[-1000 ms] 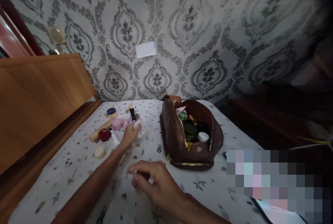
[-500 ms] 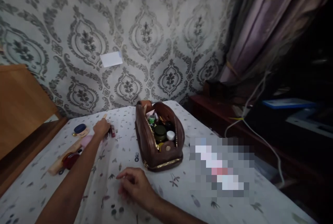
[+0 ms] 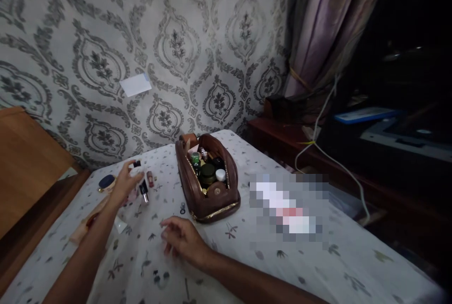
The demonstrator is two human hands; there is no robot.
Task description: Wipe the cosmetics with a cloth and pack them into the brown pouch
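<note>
At the left, my left hand (image 3: 126, 182) has its fingers bent around a small whitish item with a black top (image 3: 137, 164), whose shape is partly hidden. Just right of it lie a black and silver tube (image 3: 144, 192) and a small reddish tube (image 3: 150, 179). My right hand (image 3: 183, 240) rests with loosely curled, parted fingers and nothing in them, in front of the brown bag (image 3: 212, 204). The bag is unzipped and holds several jars, among them a dark green-lidded one (image 3: 207, 173) and a white-lidded one (image 3: 221, 175).
A jar with a dark blue lid (image 3: 106, 182) and a white tube (image 3: 120, 224) lie near my left forearm. A blurred-out item (image 3: 286, 207) is right of the bag. A wooden panel (image 3: 31, 162) stands at the left, and a white cable (image 3: 339, 169) hangs at the right.
My left hand has lifted slightly and now has the small whitish item between its fingers. The black and silver tube and white tube have come into sight. The view has shifted right.
</note>
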